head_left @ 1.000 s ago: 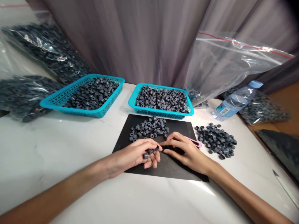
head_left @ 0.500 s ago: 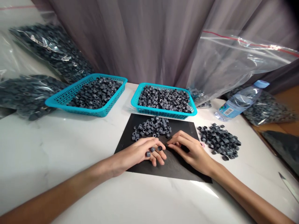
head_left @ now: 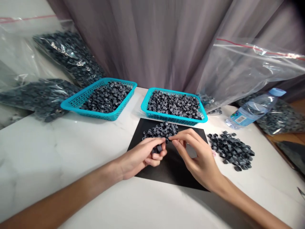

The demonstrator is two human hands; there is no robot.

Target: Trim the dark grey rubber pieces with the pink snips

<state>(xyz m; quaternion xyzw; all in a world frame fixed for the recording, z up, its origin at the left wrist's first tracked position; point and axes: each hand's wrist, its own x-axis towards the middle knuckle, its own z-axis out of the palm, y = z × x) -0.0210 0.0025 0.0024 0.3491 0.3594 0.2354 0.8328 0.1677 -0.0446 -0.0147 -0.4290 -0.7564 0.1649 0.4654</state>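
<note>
My left hand (head_left: 147, 154) is turned partly palm up over the black mat (head_left: 176, 168), its fingers curled round a few small grey plastic caps (head_left: 159, 148). Close beside its thumb tip, my right hand (head_left: 194, 149) has thumb and forefinger together at a small dark cap (head_left: 170, 139). The fingertips partly cover that piece. Just behind both hands lies a pile of grey caps (head_left: 160, 129) on the mat; the left hand hides its near edge. A second pile of caps (head_left: 234, 149) lies on the white table, right of my right hand.
Two blue baskets, the left one (head_left: 116, 114) and the right one (head_left: 176, 120), hold many caps at the back. Clear bags of caps (head_left: 69, 52) stand at the left. At the right are a water bottle (head_left: 250, 109) and an upright plastic bag (head_left: 238, 70).
My left hand has curled its fingers round the caps that lay on its open fingers. My right hand has moved up to the left thumb. The whole view has shifted slightly.
</note>
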